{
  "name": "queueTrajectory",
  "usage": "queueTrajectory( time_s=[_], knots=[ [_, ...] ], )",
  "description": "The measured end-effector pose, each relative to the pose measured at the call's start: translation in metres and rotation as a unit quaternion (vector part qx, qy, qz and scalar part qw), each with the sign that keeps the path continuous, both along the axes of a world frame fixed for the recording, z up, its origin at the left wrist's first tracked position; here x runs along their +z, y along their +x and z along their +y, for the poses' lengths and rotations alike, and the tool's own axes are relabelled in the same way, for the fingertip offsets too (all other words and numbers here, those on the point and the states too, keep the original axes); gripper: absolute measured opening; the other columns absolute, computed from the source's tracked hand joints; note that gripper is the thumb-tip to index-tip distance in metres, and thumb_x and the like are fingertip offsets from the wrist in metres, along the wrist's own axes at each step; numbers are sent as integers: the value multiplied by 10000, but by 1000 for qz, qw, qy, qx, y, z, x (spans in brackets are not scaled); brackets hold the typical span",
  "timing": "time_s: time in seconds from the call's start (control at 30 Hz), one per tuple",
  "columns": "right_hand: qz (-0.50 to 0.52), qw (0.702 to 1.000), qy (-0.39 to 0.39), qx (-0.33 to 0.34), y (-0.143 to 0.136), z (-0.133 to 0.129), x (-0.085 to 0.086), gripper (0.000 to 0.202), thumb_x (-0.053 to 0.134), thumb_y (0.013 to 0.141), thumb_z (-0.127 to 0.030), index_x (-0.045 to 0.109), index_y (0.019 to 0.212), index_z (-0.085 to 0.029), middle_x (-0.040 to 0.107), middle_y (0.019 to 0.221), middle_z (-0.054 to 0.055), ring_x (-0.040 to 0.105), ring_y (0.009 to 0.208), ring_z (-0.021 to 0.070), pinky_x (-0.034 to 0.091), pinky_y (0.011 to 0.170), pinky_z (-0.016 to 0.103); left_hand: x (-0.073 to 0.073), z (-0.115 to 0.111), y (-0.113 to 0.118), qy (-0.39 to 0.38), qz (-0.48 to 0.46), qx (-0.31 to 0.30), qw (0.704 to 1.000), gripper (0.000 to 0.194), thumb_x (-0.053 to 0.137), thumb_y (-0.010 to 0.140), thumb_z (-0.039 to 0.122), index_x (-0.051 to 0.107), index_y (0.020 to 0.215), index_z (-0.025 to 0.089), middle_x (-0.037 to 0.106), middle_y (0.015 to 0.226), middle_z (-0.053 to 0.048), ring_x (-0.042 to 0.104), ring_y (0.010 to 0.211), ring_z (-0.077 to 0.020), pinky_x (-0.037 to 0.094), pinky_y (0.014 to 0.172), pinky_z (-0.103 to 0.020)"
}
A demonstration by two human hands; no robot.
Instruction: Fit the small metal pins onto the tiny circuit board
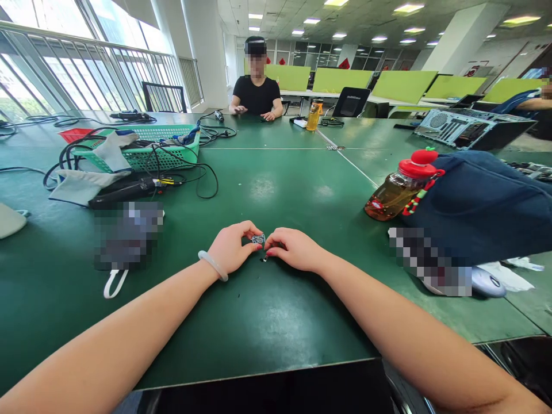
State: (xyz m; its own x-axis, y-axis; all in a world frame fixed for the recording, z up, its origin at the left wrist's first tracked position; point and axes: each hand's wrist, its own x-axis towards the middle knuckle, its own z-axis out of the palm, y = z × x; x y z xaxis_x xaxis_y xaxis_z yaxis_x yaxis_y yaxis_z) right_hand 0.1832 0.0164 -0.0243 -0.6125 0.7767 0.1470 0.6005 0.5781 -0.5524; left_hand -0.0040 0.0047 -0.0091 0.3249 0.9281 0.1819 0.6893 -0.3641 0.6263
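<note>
My left hand (235, 247), with a pale bangle (213, 265) on its wrist, pinches a small circuit board (257, 238) between thumb and fingers. The board is grey and dark, and part of it is hidden by the fingertips. Just right of it, my right hand (293, 247) has its thumb and fingers curled together close to the board's edge. Whether something tiny is between those fingers I cannot make out. Below the right thumb is a small piece with a pale metallic end (265, 258) and a dark part, at the green table (276, 322).
Left are a blurred dark pouch (133, 236) and a green basket (172, 155) with cables and gloves. Right are a red-capped bottle (397, 190), a navy bag (487, 207) and a silver mouse (487, 282). A person (257, 92) sits opposite; a computer case (457, 129) lies far right.
</note>
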Motion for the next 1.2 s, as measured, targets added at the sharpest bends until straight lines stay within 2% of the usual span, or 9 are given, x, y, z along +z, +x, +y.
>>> queueTrajectory(
  time_s=[0.1,0.3,0.47,0.53,0.67,0.77,0.87,1.07,1.2],
  knots=[
    [-27,1000,10,12,2,1,-3,50,613,763,-186,620,803,-213,539,770,-26,494,695,88,356,643,206,-1,2,-1,-8,2,20,1000,170,599,705,255,602,866,200,665,849,-14,602,810,-173,467,763,-320],
    [-35,999,26,18,-1,2,-6,68,578,782,-148,603,741,-196,543,778,-19,502,699,88,370,651,204,-2,2,0,-11,0,8,1000,166,602,709,258,599,866,204,666,847,-8,602,814,-171,465,756,-315],
    [-60,993,41,-94,3,7,-3,81,561,793,-170,608,730,-192,557,775,3,503,710,113,359,634,226,-4,4,-2,-11,12,30,999,187,623,692,281,602,863,208,653,819,-8,592,794,-173,458,751,-315],
    [-72,990,40,-112,5,6,-2,62,570,791,-194,613,745,-194,559,771,5,503,703,118,356,625,232,-6,5,-3,-18,15,38,999,192,626,690,290,603,863,209,644,797,-6,589,773,-169,457,744,-311],
    [-54,996,48,-42,3,2,-2,70,628,762,-254,618,822,-219,547,780,-16,507,704,104,359,630,218,-10,8,-5,-32,20,41,998,190,617,695,291,600,866,209,632,789,-4,586,750,-159,458,735,-303],
    [-62,997,54,-3,-1,-1,-5,36,634,761,-245,621,787,-223,541,786,-28,504,685,88,352,613,205,-12,8,-6,-33,25,37,998,189,608,698,289,601,869,208,633,792,-4,589,752,-158,458,737,-300],
    [-82,994,76,6,-5,-2,-7,57,592,796,-232,614,750,-207,541,776,-21,506,679,89,345,608,206,-12,8,-6,-32,31,35,998,190,596,702,288,602,874,208,636,789,-3,594,756,-159,458,737,-299],
    [-122,982,144,26,-9,-2,-9,160,483,872,-275,586,793,-181,544,812,11,516,685,108,348,628,230,-12,8,-6,-36,28,33,998,191,596,695,288,599,871,213,650,790,6,606,769,-160,459,745,-289],
    [-130,978,159,27,-9,-1,-12,170,448,889,-269,562,798,-183,532,808,10,511,673,109,350,618,233,-10,8,-5,-41,27,30,998,189,609,689,298,608,858,216,656,795,8,607,774,-164,454,749,-294]
  ],
)
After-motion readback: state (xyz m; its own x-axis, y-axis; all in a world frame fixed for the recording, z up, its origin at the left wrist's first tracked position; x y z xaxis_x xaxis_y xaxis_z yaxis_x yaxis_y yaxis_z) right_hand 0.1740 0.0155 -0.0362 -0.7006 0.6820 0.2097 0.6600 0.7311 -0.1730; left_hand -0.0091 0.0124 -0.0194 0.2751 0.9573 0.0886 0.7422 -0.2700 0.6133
